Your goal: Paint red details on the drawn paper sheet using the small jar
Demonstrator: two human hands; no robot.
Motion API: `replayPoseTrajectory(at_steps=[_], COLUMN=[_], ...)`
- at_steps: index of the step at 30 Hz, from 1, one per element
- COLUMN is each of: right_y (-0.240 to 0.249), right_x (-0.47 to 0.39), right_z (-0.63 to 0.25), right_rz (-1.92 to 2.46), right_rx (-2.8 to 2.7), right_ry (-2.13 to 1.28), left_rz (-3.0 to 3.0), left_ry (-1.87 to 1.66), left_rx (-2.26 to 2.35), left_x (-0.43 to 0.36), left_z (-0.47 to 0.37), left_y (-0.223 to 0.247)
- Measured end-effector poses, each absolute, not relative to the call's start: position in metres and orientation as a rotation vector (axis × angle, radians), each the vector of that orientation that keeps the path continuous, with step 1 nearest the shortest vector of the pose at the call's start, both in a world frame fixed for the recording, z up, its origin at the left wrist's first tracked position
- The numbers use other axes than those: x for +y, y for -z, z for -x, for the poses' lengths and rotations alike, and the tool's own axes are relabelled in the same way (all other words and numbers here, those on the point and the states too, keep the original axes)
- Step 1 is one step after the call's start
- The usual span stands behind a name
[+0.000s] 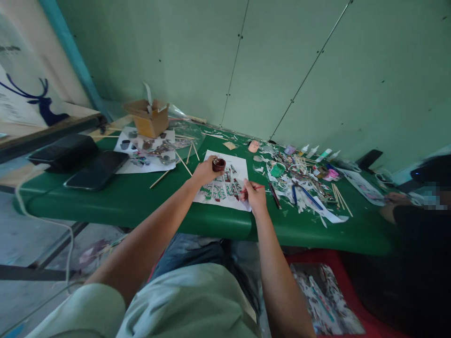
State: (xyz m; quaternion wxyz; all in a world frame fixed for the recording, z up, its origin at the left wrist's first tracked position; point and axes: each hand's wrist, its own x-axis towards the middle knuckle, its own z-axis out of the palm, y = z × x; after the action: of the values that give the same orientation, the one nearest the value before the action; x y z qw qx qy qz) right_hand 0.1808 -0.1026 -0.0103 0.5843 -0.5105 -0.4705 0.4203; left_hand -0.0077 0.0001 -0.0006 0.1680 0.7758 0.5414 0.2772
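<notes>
My left hand (205,172) is closed around a small open jar of dark red paint (219,164), held over the upper part of a white sheet (237,163). On that sheet lie several small patterned pieces (216,190) coloured green, white and dark red. A thin red-handled paintbrush (259,187) is pinched in my right hand (254,195), just above the sheet's right side. The brush points left toward the pieces; whether its tip touches one is too small to tell.
Left of the sheet are wooden sticks (183,164), a cardboard box (150,119) and a phone (97,170). To the right, pliers (309,196), a green paint pot (277,169), glue bottles (323,155) and paper scraps crowd the green table (225,223). Another person (423,234) sits at far right.
</notes>
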Motion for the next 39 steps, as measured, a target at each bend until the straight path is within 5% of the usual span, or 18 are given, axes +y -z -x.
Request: replayPoseTrajectory(at_steps=[12,25,39], right_y=[-0.025,0.006,0.007], right_x=[-0.057,-0.056,-0.055], right_z=[-0.18,-0.168,-0.165], right_rz=[1.095,1.318,1.344], right_rx=[-1.239,-1.373,-1.398], right_ry=[-0.846,-0.506,-0.59], left_rz=[-2.195,-2.146,-2.16], left_ry=[-0.809,-0.804,-0.793], left_rx=[1.546,1.529,1.526], left_x=[-0.003,-0.001,0.0], left_z=[0.008,0.006,0.007], left_y=[0.0,-0.001,-0.001])
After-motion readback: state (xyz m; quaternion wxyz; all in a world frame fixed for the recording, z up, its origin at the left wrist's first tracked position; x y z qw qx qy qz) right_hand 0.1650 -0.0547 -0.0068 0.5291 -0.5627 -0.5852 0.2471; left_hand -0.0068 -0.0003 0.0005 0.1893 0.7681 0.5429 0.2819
